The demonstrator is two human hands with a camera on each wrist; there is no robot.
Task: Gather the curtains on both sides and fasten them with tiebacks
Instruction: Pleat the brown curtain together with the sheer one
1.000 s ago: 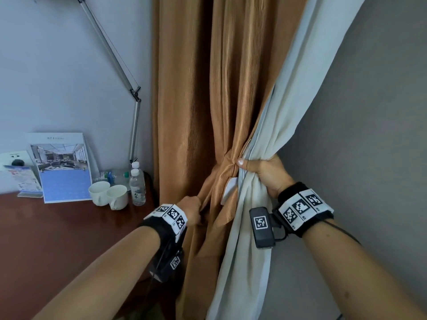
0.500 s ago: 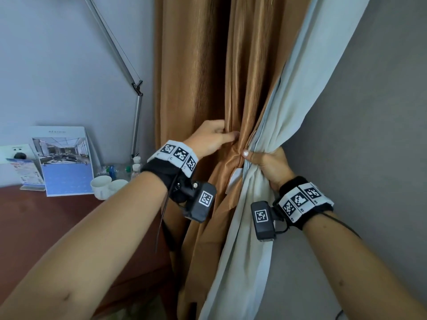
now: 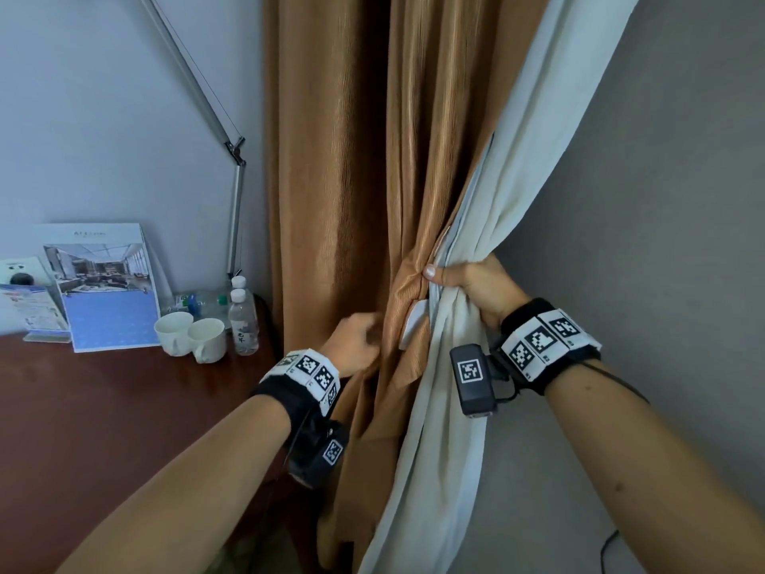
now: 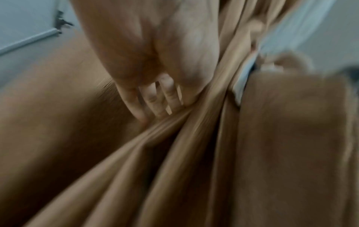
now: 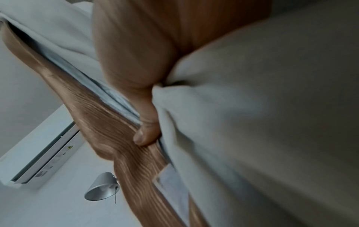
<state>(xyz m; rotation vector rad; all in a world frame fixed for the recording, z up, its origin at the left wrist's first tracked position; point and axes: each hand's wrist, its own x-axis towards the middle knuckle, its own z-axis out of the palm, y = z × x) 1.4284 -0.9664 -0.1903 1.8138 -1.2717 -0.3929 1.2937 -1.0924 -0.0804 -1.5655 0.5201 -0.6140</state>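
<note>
A brown ribbed curtain (image 3: 356, 159) hangs in the middle, with its pale lining (image 3: 517, 180) drawn across from the upper right. My right hand (image 3: 467, 283) grips both layers bunched together, thumb tip on the brown fabric (image 5: 108, 138), and the thumb (image 5: 145, 132) shows beside the pale cloth (image 5: 252, 107). Lower left of it, my left hand (image 3: 356, 341) is blurred, fingers curled into the brown folds (image 4: 174, 153); the fingers (image 4: 155, 99) reach behind a fold. A small white tab (image 3: 414, 325) sticks out under the right thumb. I can make out no tieback.
A dark wooden desk (image 3: 103, 428) stands at the left with two white cups (image 3: 190, 337), water bottles (image 3: 242, 321) and a brochure stand (image 3: 103, 283). A metal lamp arm (image 3: 236, 200) rises beside the curtain. A grey wall (image 3: 662, 200) closes the right side.
My left hand rose to the folds beside the right thumb, then dropped back down to the folds below and left of it. The right hand kept its grip on the bunch.
</note>
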